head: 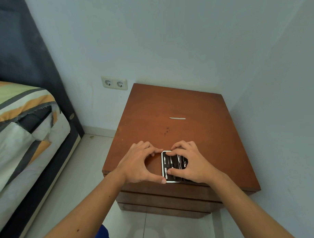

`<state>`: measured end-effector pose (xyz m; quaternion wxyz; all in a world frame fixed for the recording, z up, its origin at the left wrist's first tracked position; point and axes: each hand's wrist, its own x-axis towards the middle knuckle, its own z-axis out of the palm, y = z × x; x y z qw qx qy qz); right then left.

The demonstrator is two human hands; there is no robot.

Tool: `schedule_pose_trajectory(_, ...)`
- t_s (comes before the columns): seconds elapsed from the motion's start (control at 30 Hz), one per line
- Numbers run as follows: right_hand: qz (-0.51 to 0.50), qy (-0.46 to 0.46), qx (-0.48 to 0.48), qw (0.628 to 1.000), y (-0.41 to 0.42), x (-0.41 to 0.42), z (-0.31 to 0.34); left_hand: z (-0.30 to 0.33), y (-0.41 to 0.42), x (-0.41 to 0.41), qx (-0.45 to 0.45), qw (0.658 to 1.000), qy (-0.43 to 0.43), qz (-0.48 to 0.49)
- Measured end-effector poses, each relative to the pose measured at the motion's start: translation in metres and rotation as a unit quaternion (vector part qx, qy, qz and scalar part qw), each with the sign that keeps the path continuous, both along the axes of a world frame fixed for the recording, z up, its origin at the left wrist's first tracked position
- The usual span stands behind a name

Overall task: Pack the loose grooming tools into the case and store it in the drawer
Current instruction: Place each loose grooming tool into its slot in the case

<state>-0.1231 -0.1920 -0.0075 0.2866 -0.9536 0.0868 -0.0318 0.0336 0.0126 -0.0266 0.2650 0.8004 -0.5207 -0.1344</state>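
Two hands frame the open case (171, 166) at the nightstand's (196, 106) front edge: my left hand (140, 164) pinches its left rim, my right hand (190, 163) presses fingers on the tools, perhaps gripping one. One nail file (177, 118) lies well apart, behind.

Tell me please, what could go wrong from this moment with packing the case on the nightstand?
1. One loose tool, the flat metal file, lies far back on the nightstand, apart from the case. It could be forgotten if the case is closed now.
2. The open case sits close to the front edge, with the left hand and right hand pressing on it. A push could slide it off.
3. The right hand's fingers cover the tools, so a badly seated one may go unnoticed.
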Motion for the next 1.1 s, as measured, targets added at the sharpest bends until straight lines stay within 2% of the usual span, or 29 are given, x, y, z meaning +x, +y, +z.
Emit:
schedule_pose_trajectory(0.33,0.005,0.018,0.041,0.999,-0.001,0.000,0.006,0.002,0.000,-0.001,0.001,1.000,0.000,0.002)
schedule_pose_trajectory(0.5,-0.040,-0.018,0.065,0.997,-0.012,0.009,0.021,0.002,0.000,0.000,-0.001,1.000,-0.002,0.000)
schedule_pose_trajectory(0.73,-0.185,-0.097,0.030,0.977,-0.053,0.074,0.014,0.002,0.000,0.000,-0.011,1.000,0.001,0.000)
schedule_pose_trajectory(0.93,-0.190,-0.034,-0.070,0.979,-0.072,0.121,0.009,0.001,0.000,0.001,-0.008,1.000,0.002,-0.002)
schedule_pose_trajectory(1.1,-0.187,0.011,-0.152,0.970,-0.074,0.129,0.012,0.000,-0.001,0.001,-0.007,1.000,-0.001,-0.003)
